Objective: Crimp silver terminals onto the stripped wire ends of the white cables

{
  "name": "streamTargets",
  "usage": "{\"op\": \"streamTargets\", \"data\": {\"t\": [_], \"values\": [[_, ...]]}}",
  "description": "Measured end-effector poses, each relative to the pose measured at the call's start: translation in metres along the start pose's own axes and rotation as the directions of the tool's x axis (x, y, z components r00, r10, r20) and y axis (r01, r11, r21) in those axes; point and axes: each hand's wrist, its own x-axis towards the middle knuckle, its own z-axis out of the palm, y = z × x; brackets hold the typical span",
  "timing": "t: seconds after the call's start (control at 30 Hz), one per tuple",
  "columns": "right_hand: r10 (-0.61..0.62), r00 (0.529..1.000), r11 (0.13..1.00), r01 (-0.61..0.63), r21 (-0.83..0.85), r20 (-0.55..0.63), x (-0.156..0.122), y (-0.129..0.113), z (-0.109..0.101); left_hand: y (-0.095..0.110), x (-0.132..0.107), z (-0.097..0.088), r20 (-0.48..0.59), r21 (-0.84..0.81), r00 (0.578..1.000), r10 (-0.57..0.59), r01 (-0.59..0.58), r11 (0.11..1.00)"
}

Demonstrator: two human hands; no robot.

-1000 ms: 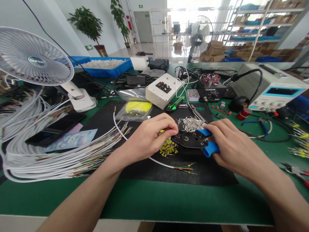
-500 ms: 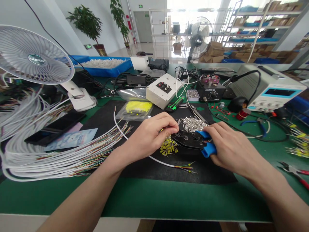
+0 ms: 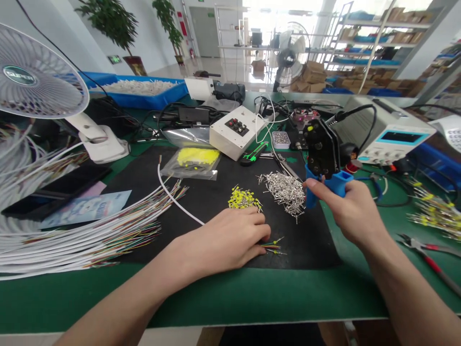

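Note:
My left hand (image 3: 230,238) rests low over the black mat (image 3: 201,197), its fingers curled around the end of a white cable (image 3: 180,206). Thin coloured wires (image 3: 272,246) stick out past my fingertips, and a couple of them carry small yellow-sleeved terminals. My right hand (image 3: 355,211) grips a crimping tool (image 3: 322,151) by its blue handles, with the black head pointing up. Just beyond my left hand lies a pile of yellow-sleeved terminals (image 3: 243,198). Between the hands is a heap of bare silver terminals (image 3: 284,190).
Bundled white cables (image 3: 90,245) and a desk fan (image 3: 39,72) occupy the left. A clear bag of yellow pieces (image 3: 196,158) and a switch box (image 3: 237,132) stand behind. To the right are a power supply (image 3: 392,127), red-handled cutters (image 3: 428,254) and finished wire ends (image 3: 435,206).
My left hand has come down from the crimping tool's jaws to the cable end. My right hand has moved right and turned the tool upright. The view has shifted slightly.

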Motion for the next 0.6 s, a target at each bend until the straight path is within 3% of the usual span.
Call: {"op": "streamTargets", "data": {"t": [0.17, 0.33, 0.47, 0.6], "values": [[0.062, 0.996, 0.994, -0.067, 0.081, 0.063, -0.003, -0.004, 0.001, -0.002, 0.002, 0.003, 0.019, -0.04, 1.0, 0.004, -0.003, 0.999], [0.079, 0.993, 0.983, -0.092, 0.161, 0.088, -0.002, 0.001, 0.004, -0.003, 0.007, -0.002, -0.135, -0.284, 0.975, -0.174, 0.13, 0.95], [0.096, 0.993, 0.978, -0.108, 0.177, 0.072, -0.003, 0.001, 0.008, -0.003, 0.009, -0.007, -0.155, -0.638, 0.918, -0.365, 0.189, 0.747], [0.081, 0.989, 0.977, -0.103, 0.189, 0.12, -0.006, -0.003, 0.012, -0.005, 0.011, -0.007, -0.142, -0.807, 0.904, -0.404, 0.13, 0.576]]}}
